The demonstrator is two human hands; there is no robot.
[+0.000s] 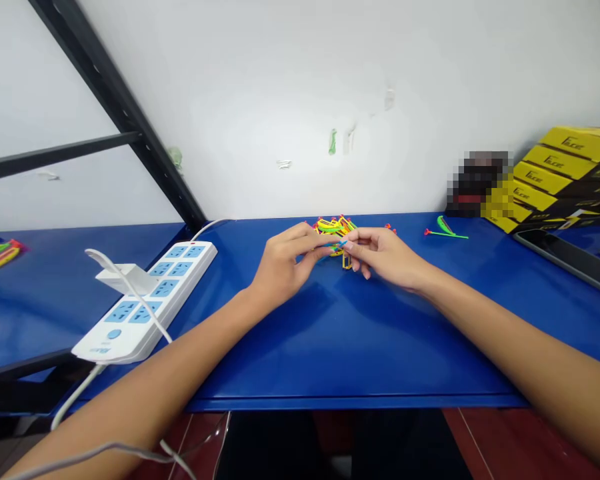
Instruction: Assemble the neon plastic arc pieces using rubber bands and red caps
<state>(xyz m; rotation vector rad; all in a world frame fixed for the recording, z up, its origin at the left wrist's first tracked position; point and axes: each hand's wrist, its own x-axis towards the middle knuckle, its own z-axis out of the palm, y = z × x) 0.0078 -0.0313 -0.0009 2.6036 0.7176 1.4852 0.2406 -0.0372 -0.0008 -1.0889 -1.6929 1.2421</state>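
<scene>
Pinching a small blue piece (pixel 343 245) mid-frame, thumb and forefinger nearly closed on both left hand (pixel 284 263) and right hand (pixel 387 259), just before the colourful plastic pile (pixel 329 227); could slip loose under an uneven squeeze, or snag the pile by dipping too low

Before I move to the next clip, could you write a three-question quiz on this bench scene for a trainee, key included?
1. True or false: a white plug sits on the long white power strip with blue sockets.
2. Beside the stacked yellow-and-black boxes lies: A) a white mug; B) a flat black device; C) a metal spoon.
3. What colour is the small piece between the fingertips of the left hand and right hand?

Key: 1 true; 2 B; 3 blue.
</scene>
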